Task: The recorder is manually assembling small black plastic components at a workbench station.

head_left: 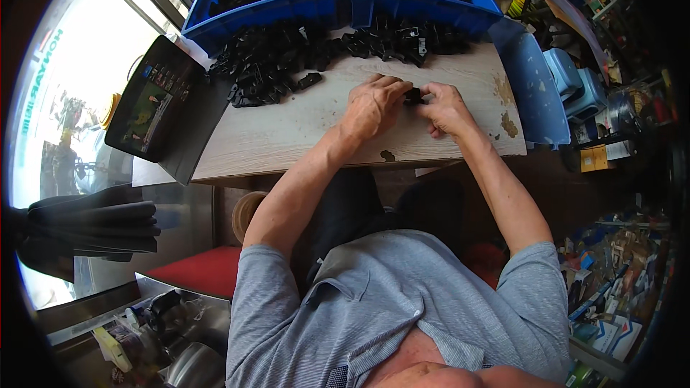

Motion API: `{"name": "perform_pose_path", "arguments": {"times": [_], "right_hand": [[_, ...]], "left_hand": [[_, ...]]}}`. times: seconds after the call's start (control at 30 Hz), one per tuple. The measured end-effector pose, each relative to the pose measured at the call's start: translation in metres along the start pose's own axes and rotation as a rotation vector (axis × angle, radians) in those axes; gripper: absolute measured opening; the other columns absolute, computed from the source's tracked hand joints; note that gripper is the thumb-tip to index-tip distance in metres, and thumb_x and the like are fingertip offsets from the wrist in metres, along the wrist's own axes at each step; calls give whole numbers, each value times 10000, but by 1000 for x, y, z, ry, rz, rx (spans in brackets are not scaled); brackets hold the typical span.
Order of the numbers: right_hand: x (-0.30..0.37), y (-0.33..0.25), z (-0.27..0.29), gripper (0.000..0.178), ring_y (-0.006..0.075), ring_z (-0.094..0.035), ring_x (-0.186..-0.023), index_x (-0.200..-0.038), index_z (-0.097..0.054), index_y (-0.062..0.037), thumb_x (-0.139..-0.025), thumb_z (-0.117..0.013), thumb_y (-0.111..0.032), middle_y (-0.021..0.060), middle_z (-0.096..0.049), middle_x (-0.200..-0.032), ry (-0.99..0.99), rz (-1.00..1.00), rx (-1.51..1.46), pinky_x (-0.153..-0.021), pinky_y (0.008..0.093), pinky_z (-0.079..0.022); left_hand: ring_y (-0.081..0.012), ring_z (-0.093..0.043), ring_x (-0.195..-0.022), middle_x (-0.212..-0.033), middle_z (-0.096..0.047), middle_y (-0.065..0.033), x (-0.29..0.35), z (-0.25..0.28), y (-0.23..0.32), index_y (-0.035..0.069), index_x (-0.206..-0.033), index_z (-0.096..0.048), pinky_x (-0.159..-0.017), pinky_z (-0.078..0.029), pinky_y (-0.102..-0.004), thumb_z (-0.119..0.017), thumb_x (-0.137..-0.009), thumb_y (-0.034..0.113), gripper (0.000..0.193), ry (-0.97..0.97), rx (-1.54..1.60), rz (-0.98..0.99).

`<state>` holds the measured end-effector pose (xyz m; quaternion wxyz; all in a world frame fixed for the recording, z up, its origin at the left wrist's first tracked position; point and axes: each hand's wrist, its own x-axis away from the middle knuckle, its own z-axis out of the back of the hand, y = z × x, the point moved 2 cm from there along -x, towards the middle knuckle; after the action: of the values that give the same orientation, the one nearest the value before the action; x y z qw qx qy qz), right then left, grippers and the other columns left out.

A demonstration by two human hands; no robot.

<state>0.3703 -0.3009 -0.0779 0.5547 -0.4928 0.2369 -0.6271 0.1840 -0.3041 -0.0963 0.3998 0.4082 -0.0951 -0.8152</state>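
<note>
Between my two hands, just above the worn pale tabletop (323, 126), is a small black plastic part (412, 96). My left hand (375, 106) is closed on its left side, fingers curled over it. From the right, my right hand (447, 108) pinches the same part between thumb and fingers. The exact shape of the part is mostly covered by my fingers. Beyond my hands lie heaps of similar black parts: a larger pile (259, 65) at the left and a second one (402, 39) at the right. One loose black piece (310, 80) lies near the left pile.
Two blue bins holding black parts, the left bin (262, 17) and the right bin (431, 13), stand along the far edge. A tablet (154, 100) with a lit screen leans at the left. A blue tub (532, 86) is beside the table's right edge.
</note>
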Motion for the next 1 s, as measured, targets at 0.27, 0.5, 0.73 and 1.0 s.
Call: {"name": "perform_pose_path", "arguments": {"times": [0.27,0.5,0.73,1.0], "right_hand": [[-13,1,12,407,119,-582,-478,-1187,-646,-15,-794,-720,-90,50,-615,-686,-19,49,11,-399,279,-485],[-25,5,26,362,103,-559,-454,-1148,-671,-31,-796,-719,-101,34,-595,-636,1,55,-7,-383,265,-459],[-35,11,39,361,123,-592,-448,-1141,-681,-11,-786,-706,-68,51,-616,-617,-21,65,-26,-385,280,-492],[-40,15,40,311,127,-606,-458,-1096,-691,-10,-788,-690,-56,58,-635,-630,-10,76,-28,-400,288,-510]], "left_hand": [[-340,-690,-955,-1054,-721,-121,-17,-14,-17,76,-1142,-705,-832,-565,-418,-680,-859,49,286,-98,78,-112],[-343,-701,-966,-1067,-719,-132,-27,-25,-15,68,-1134,-708,-820,-575,-409,-691,-851,18,288,-42,148,-64],[-327,-706,-945,-1092,-724,-126,-41,-41,-7,74,-1150,-718,-821,-578,-403,-676,-850,-13,315,-70,82,-179],[-313,-679,-1000,-1116,-713,-115,-43,-47,-12,80,-1197,-709,-874,-559,-400,-677,-822,-8,387,-128,21,-162]]}}
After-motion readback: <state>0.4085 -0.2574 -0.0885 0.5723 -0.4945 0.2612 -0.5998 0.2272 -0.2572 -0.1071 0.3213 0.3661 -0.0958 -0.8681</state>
